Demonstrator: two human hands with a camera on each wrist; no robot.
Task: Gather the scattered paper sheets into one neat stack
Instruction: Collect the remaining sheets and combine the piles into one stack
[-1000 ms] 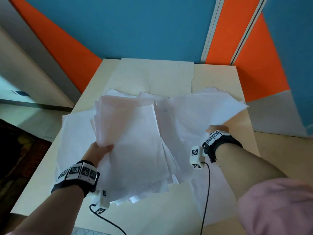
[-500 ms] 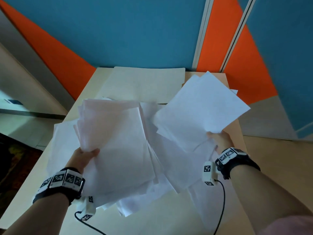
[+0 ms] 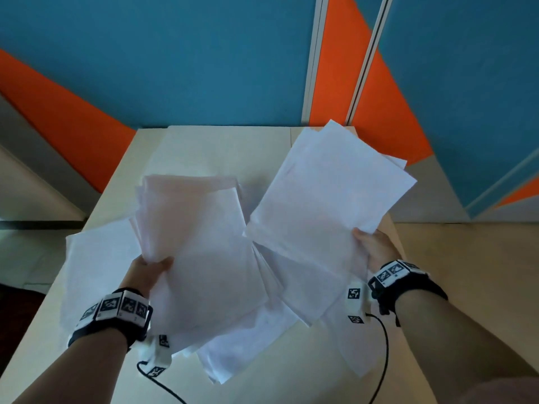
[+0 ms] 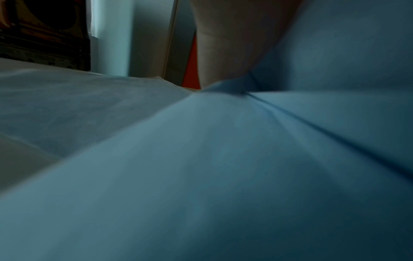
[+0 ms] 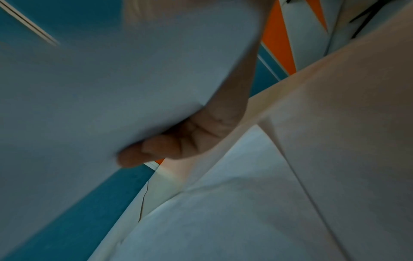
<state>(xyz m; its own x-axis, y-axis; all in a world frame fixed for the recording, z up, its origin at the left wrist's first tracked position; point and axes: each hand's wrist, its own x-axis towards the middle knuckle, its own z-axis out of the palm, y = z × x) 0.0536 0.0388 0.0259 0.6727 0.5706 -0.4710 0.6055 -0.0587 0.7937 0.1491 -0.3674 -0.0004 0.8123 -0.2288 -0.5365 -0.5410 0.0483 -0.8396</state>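
In the head view my left hand (image 3: 151, 271) grips the left edge of a thick, uneven bundle of white sheets (image 3: 198, 252), raised over the table. My right hand (image 3: 372, 247) pinches the lower right corner of a smaller sheaf of sheets (image 3: 329, 196), lifted and tilted up to the right of the bundle. More loose sheets (image 3: 96, 258) lie under and around both on the table (image 3: 291, 368). The right wrist view shows my fingers (image 5: 156, 148) curled under the lifted sheaf (image 5: 111, 88). Paper (image 4: 223, 167) fills the left wrist view, and my fingers are hidden there.
The pale table is narrow, with its left edge (image 3: 43, 310) and right edge (image 3: 408, 258) close to my wrists. A flat beige sheet or folder (image 3: 221, 150) lies at the far end by the blue and orange wall. Black cables (image 3: 385, 345) trail from both wrist cameras.
My right hand has lifted its sheaf off the table and swung it upward and to the right. The left hand has kept its grip on the bundle.
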